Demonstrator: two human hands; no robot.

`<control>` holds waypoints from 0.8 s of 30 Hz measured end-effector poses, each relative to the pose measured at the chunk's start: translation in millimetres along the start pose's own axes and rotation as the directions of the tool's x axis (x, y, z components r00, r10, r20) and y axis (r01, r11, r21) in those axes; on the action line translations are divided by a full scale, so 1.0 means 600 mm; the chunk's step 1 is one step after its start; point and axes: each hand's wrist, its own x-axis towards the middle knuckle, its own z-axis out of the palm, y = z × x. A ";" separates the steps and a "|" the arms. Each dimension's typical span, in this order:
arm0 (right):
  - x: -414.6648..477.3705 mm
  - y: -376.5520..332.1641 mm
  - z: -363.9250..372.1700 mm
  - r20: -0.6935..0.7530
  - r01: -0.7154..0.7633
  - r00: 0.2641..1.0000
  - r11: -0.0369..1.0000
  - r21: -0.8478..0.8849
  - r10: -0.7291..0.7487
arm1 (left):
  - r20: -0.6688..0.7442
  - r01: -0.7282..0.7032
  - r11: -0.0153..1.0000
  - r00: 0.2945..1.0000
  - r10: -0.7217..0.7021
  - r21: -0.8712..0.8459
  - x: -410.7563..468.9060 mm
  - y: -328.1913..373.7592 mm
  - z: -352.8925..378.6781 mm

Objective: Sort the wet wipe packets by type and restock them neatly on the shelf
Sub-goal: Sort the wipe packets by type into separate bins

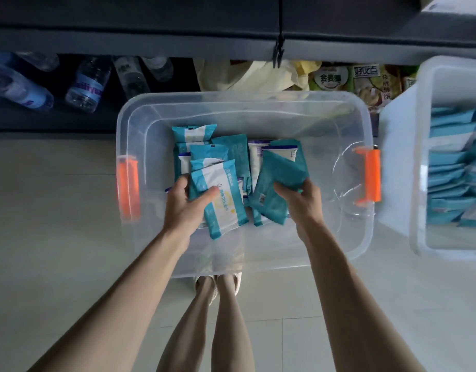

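Two hands reach into the bin (258, 96): my left hand (187, 208) grips a white-fronted packet (223, 202), thumb across it; the pile (226, 149) lies just beyond; my right hand (302, 200) pinches a teal packet (278, 178).

Teal-and-white packets (233, 150) lie heaped and overlapping in a clear bin (231, 97), a white-fronted packet (227, 210) tilted in the left hand (183, 208), a teal packet (275, 181) held by the right hand (305, 201), and filed packets (454, 162) stacked in rows in a second bin (422, 157).
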 end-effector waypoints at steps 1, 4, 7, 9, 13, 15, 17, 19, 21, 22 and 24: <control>-0.027 -0.018 -0.018 0.047 0.005 0.999 0.988 0.156 -0.012 | 0.018 -0.039 0.999 0.999 0.040 -0.028 -0.018 0.019 -0.011; -0.111 -0.070 -0.077 0.180 0.003 0.981 0.921 0.389 -0.079 | 0.087 -0.163 0.986 0.983 0.165 -0.023 -0.088 0.088 -0.038; -0.200 -0.122 -0.139 0.257 0.010 0.953 0.860 0.511 -0.163 | 0.164 -0.266 0.964 0.950 0.266 -0.020 -0.174 0.167 -0.052; -0.255 -0.154 -0.182 0.295 -0.010 0.935 0.820 0.573 -0.195 | 0.231 -0.284 0.957 0.929 0.289 -0.054 -0.241 0.217 -0.044; -0.342 -0.200 -0.281 0.311 -0.037 0.927 0.777 0.629 -0.208 | 0.265 -0.268 0.954 0.918 0.295 -0.135 -0.379 0.287 0.016; -0.373 -0.211 -0.342 0.277 -0.025 0.939 0.764 0.645 -0.204 | 0.228 -0.258 0.957 0.932 0.283 -0.131 -0.440 0.300 0.066; -0.389 -0.206 -0.406 0.226 -0.005 0.956 0.759 0.651 -0.188 | 0.195 -0.252 0.963 0.944 0.266 -0.095 -0.490 0.295 0.122; -0.396 -0.191 -0.476 0.193 0.021 0.965 0.785 0.619 -0.178 | 0.158 -0.250 0.964 0.952 0.261 -0.087 -0.535 0.279 0.185; -0.395 -0.171 -0.544 0.182 0.045 0.966 0.815 0.578 -0.182 | 0.155 -0.202 0.974 0.964 0.217 -0.106 -0.574 0.255 0.248; -0.393 -0.161 -0.579 0.184 0.048 0.966 0.827 0.560 -0.181 | 0.167 -0.174 0.979 0.967 0.190 -0.109 -0.595 0.246 0.277; -0.382 -0.147 -0.639 0.185 0.051 0.968 0.855 0.516 -0.169 | 0.219 -0.145 0.984 0.962 0.165 -0.107 -0.628 0.237 0.328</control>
